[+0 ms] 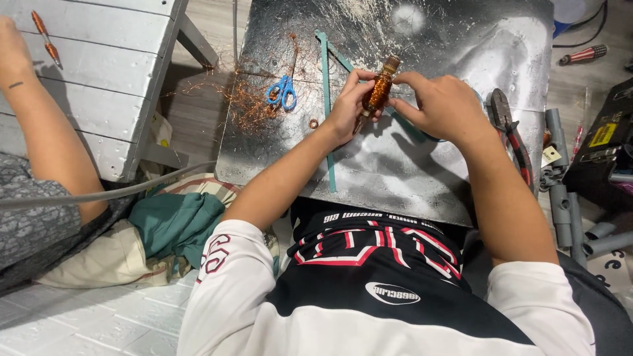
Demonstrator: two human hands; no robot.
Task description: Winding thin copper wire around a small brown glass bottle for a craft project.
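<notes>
Down at the near edge of the metal sheet (395,178), both forearms reaching in over it. Left hand (346,109) curled closed around the copper-wound coil (378,92), fingers wrapped on its lower half, thumb up along the side. Right hand (443,105) half closed, fingertips pinching in at the coil's middle from the other side, palm turned down. Coil held up off the sheet, just above its middle, long axis tilted: wooden-looking top end pointing up and away toward the far edge, lower end angled back toward the left palm. Whether the lower tip touches the sheet, cannot tell.

Just beyond the left hand, blue-handled scissors (282,91) lying flat, toward the sheet's left edge, in a tangle of loose copper wire (254,109). Thin teal strips (326,99) running from far edge toward near edge, passing under the hands. Off the right edge, red-handled pliers (511,132) resting, then grey pipe pieces (560,191) on the floor. Far left, another person's arm (39,125) across white planks (99,59).
</notes>
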